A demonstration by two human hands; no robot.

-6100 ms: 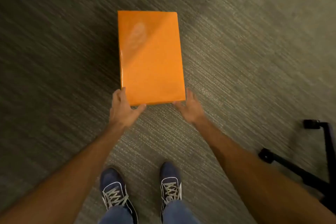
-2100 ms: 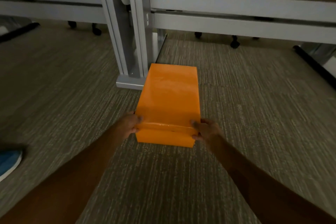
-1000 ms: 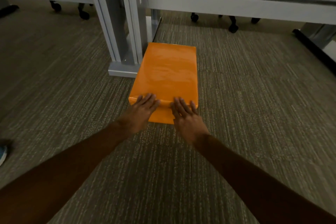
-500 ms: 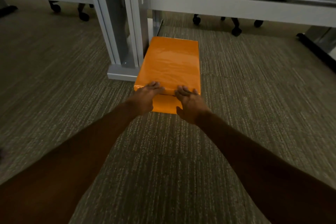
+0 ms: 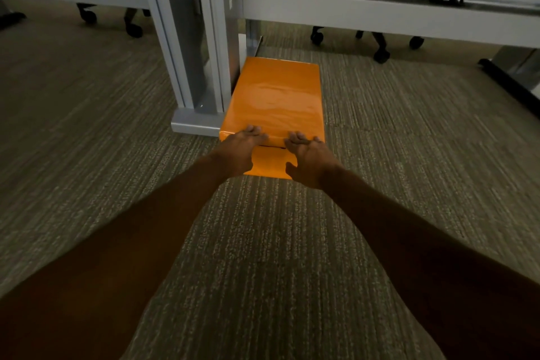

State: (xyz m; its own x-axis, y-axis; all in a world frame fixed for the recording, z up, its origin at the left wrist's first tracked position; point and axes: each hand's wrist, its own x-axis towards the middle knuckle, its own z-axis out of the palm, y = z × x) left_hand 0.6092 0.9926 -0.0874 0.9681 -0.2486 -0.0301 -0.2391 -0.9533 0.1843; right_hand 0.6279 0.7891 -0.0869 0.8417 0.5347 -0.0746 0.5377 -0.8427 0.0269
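A glossy orange box [image 5: 277, 96] lies flat on the carpet, its long side running away from me and its left side close against a grey desk leg [image 5: 198, 67]. Both my arms reach forward to its near end. My left hand [image 5: 238, 150] has its fingers hooked over the near top edge at the left. My right hand [image 5: 309, 158] does the same at the right, with its thumb down on the near face. The box's far end lies under the desk.
The desk leg's foot plate [image 5: 195, 126] sits on the carpet just left of the box. A grey desk beam [image 5: 380, 14] crosses above. Chair casters [image 5: 380, 52] stand behind it, with more casters at the far left [image 5: 131, 29]. A dark desk foot [image 5: 508, 82] lies at the right.
I set the box down on the carpet by the desk leg. My hands moved from its sides to flat on top, then hooked over its near edge. The box slid slightly farther under the desk.
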